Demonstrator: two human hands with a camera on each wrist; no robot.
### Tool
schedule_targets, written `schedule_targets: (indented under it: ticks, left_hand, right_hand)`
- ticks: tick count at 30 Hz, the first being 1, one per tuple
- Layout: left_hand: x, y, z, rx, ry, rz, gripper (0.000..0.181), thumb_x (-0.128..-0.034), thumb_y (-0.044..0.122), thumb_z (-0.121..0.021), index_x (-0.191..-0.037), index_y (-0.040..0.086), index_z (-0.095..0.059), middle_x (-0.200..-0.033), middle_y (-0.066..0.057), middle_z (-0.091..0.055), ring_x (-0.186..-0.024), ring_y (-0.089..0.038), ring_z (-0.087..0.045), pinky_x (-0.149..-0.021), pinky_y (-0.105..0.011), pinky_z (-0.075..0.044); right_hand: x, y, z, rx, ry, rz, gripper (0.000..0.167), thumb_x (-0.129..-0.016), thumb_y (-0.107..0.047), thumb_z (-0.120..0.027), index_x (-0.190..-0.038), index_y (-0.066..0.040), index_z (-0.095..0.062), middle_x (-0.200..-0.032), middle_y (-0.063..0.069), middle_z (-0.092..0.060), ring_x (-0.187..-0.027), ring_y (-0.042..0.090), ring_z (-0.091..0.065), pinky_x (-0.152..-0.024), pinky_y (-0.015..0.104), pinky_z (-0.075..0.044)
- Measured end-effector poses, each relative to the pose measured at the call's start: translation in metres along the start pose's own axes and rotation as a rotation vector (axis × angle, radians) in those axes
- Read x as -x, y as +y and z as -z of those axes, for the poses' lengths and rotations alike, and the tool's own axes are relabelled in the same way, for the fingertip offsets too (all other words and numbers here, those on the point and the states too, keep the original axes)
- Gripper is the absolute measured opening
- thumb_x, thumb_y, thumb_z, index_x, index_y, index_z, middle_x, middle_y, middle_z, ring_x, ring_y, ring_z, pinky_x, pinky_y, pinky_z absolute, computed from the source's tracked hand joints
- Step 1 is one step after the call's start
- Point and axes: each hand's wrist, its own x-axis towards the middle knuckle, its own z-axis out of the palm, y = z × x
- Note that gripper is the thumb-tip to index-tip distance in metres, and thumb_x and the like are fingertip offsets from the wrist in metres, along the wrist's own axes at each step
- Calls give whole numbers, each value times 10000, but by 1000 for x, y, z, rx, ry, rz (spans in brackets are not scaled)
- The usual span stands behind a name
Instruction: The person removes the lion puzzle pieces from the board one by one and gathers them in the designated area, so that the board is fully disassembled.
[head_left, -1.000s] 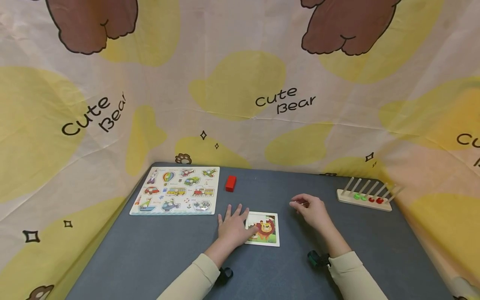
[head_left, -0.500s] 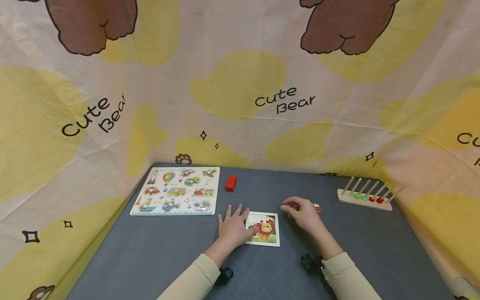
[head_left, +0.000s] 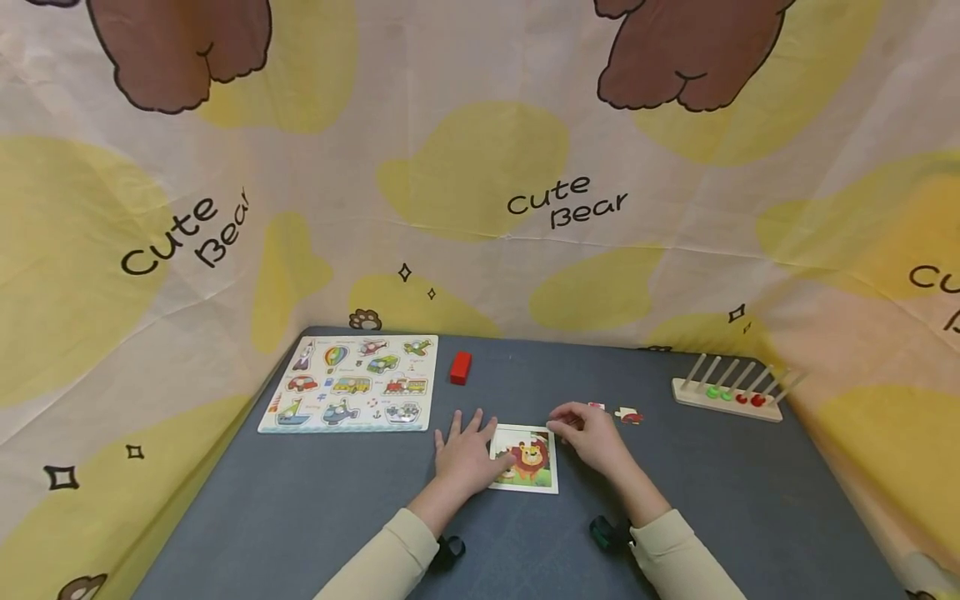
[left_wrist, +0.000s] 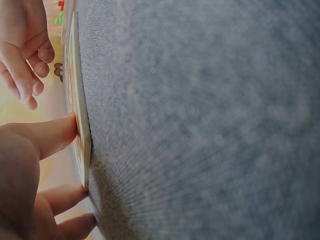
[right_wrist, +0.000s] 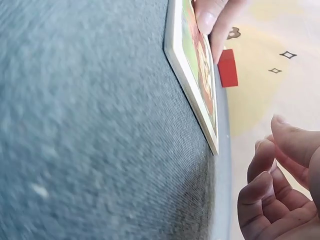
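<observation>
A small white-framed jigsaw puzzle with a lion picture (head_left: 529,460) lies flat on the dark grey table. My left hand (head_left: 466,454) rests spread on its left side; in the left wrist view the thumb (left_wrist: 62,131) touches the top and another finger meets the edge. By the puzzle's upper right corner, my right hand (head_left: 590,435) hovers with fingers loosely curled. The right wrist view shows its thumb (right_wrist: 295,140) close to the forefinger, and no held thing is visible. Just beyond that hand lie a red-and-white jigsaw piece (head_left: 628,415) and another, partly hidden one (head_left: 596,406).
A vehicle-picture peg puzzle board (head_left: 348,383) lies at the back left. Beside it is a red block (head_left: 461,367). A wooden peg stand (head_left: 727,400) with green and red beads stands at the back right. Printed cloth (head_left: 465,167) hangs behind the table.
My right hand has moved left and toward me, from beside the loose jigsaw pieces to the lion puzzle's corner, uncovering the pieces. My left hand has stayed in place.
</observation>
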Motion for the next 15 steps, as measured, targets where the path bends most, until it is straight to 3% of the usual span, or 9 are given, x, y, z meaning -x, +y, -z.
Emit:
schedule_targets:
  ticks: [15]
  left_hand:
    - [0, -1, 0, -11, 7, -1, 765, -853, 605, -702, -1487, 214, -530, -1612, -86, -390, -1540, -423, -175, -1164, -728, -141]
  right_hand:
    - [2, -1, -20, 6, -31, -10, 111, -873, -187, -799, -972, -148, -765, -795, -44, -671, -685, 136, -554, -602, 243, -464]
